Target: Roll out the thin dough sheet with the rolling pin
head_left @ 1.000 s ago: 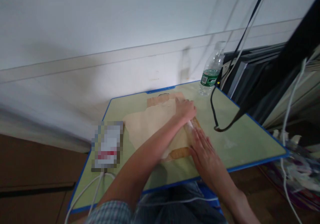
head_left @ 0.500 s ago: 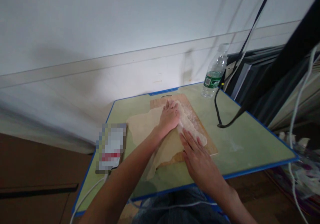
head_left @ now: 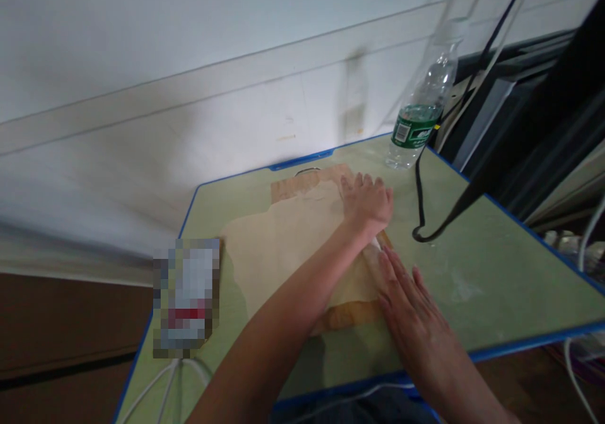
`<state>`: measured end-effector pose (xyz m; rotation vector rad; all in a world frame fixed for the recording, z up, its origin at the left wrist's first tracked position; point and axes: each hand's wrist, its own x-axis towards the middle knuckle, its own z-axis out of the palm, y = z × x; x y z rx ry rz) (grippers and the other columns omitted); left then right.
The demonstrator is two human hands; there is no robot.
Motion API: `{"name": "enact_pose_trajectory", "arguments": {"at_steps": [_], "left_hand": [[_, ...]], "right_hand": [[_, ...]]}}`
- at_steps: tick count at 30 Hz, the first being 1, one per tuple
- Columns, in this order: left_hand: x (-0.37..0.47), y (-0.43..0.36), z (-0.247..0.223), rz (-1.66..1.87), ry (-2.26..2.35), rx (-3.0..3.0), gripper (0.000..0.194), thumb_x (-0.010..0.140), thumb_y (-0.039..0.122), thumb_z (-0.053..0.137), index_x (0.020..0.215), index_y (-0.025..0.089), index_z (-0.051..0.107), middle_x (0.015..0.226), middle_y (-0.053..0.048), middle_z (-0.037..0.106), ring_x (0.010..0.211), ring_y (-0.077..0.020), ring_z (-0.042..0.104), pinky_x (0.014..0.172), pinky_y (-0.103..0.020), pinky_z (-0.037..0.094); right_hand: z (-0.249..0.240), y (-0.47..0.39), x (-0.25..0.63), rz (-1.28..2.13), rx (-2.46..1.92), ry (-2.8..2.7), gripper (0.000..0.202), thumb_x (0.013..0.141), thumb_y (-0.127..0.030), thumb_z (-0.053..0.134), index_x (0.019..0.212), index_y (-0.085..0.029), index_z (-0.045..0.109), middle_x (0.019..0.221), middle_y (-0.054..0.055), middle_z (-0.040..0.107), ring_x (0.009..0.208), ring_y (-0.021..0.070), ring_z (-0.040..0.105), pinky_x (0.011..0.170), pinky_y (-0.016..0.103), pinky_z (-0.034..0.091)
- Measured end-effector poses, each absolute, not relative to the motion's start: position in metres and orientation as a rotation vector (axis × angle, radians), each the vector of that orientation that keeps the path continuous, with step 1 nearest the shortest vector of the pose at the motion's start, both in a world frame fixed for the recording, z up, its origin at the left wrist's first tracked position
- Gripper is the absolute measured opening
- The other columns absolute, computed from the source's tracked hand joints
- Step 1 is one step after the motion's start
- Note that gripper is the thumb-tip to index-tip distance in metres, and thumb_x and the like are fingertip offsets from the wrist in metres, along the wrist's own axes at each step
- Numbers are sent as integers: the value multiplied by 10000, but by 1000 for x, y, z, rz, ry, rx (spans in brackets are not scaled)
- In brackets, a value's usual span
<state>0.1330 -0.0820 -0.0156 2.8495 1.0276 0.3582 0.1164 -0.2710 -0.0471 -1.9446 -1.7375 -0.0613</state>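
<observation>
A thin, pale sheet of dough [head_left: 283, 241] lies over a wooden board [head_left: 354, 314] and hangs past its left side onto the green table. Its right edge is a rolled band [head_left: 372, 259], mostly covered by my hands; whether a rolling pin is inside cannot be seen. My left hand [head_left: 367, 202] presses palm down on the far end of this band, fingers apart and slightly bent. Lower down, my right hand [head_left: 410, 304] lies flat along the near end with its fingers stretched out.
A clear plastic bottle with a green label [head_left: 416, 125] stands at the table's back right. A black strap [head_left: 420, 222] hangs onto the table [head_left: 491, 273] beside it. At the left lies a blurred-out rectangular object [head_left: 191, 292] near white cables [head_left: 172, 373]. A wall borders the back.
Both hands have moved right, across the board towards its right edge. More flat dough shows at left, and the floury roll seen before is now largely under my hands. The view has shifted.
</observation>
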Motion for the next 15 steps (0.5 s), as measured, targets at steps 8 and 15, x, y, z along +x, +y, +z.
{"name": "enact_pose_trajectory", "arguments": {"at_steps": [8,15], "left_hand": [[144,-90,-5,190,990,2845,339,937,290,392,882,122,680,940,-117,690,980,-260,617,975,-474,364],[110,-86,-3,250,1045,2720,275,917,216,403,990,127,652,1078,-114,672,1073,-231,583,1061,-470,293]], "right_hand": [[-57,-268,121,-193,-1934,-1705,670,938,-135,255,1493,-199,-114,1454,196,374,1358,269,312,992,593,394],[-57,-267,112,-149,-1808,-1792,727,898,-62,315,1501,-231,-56,1508,153,294,1389,244,244,1058,513,371]]}}
